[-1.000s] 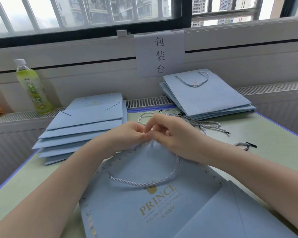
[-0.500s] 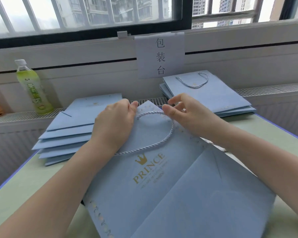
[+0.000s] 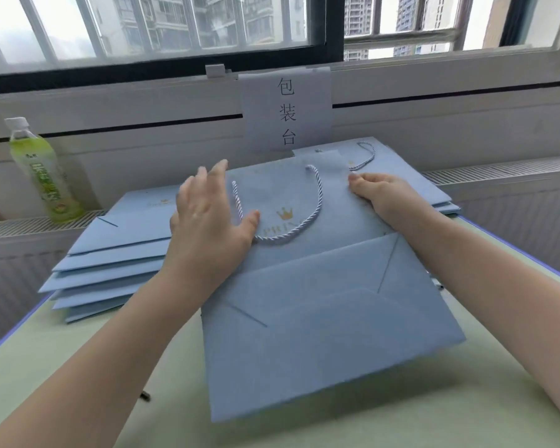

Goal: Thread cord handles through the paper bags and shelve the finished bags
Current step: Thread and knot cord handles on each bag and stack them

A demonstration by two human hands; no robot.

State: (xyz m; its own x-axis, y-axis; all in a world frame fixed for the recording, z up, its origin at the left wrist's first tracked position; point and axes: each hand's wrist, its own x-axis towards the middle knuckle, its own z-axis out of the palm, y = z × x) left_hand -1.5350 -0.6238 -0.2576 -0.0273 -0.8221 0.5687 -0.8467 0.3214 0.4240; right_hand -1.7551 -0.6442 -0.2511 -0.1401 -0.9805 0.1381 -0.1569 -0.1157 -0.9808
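Shelving step in hand: finished bag (image 3: 320, 286) with cord handle (image 3: 307, 227) lying flat mid-table, heading toward far-right stack (image 3: 411, 176). Left hand (image 3: 207, 221) spread, resting on bag; right hand (image 3: 385, 198) pinching far edge. Next: sliding bag squarely onto stack.

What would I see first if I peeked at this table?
First, the big flat blue paper bag in the middle, with a gold crown and a twisted cord handle, between the left hand and right hand. A stack of blue bags lies at the left, near a green drink bottle. A white sign hangs under the window.
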